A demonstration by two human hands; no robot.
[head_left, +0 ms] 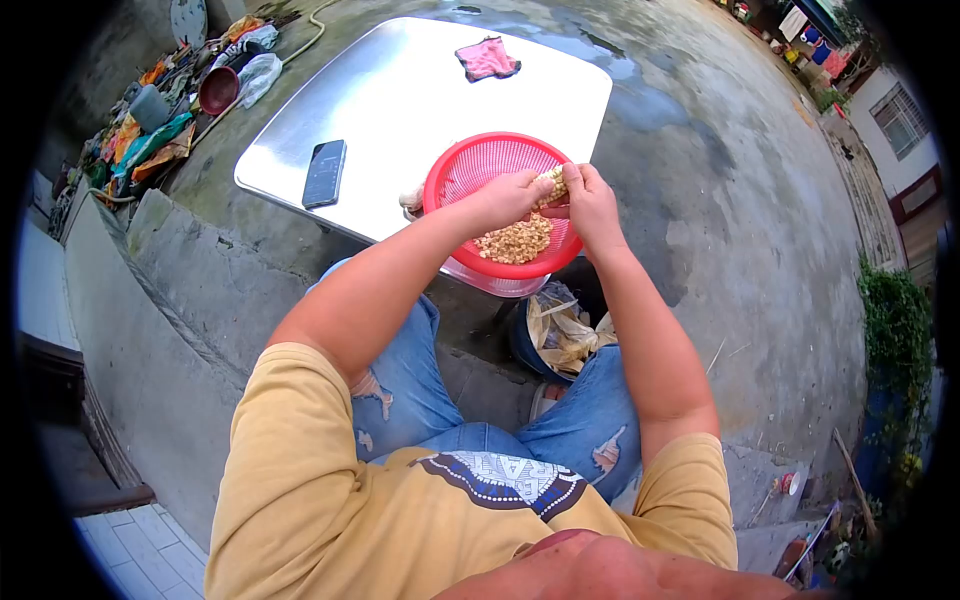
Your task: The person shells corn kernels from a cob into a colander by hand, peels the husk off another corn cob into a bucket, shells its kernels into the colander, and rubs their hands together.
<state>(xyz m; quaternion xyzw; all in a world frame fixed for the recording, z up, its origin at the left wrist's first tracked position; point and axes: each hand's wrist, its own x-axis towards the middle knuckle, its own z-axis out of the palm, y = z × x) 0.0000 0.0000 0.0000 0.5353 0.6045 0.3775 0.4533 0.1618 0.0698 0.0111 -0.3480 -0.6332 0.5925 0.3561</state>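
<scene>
Over a red plastic basket [462, 172], my left hand [512, 198] and my right hand [594, 207] are both closed around a pale ear of corn [553, 186]. My right hand grips its right end. My left hand's fingers press on its left side, and part of the ear is hidden behind them. Loose corn kernels [515, 242] lie heaped in the bottom of the basket, below my hands. The basket sits at the near edge of a shiny metal table [400, 100]. A pale object [411, 199], too small to name, shows just left of the basket.
A phone [325, 173] lies on the table's left side, and a pink cloth [488, 60] at its far edge. Between my knees stands a dark bucket [522, 345] with corn husks [567, 335]. Piled clutter [150, 115] lines the far left wall.
</scene>
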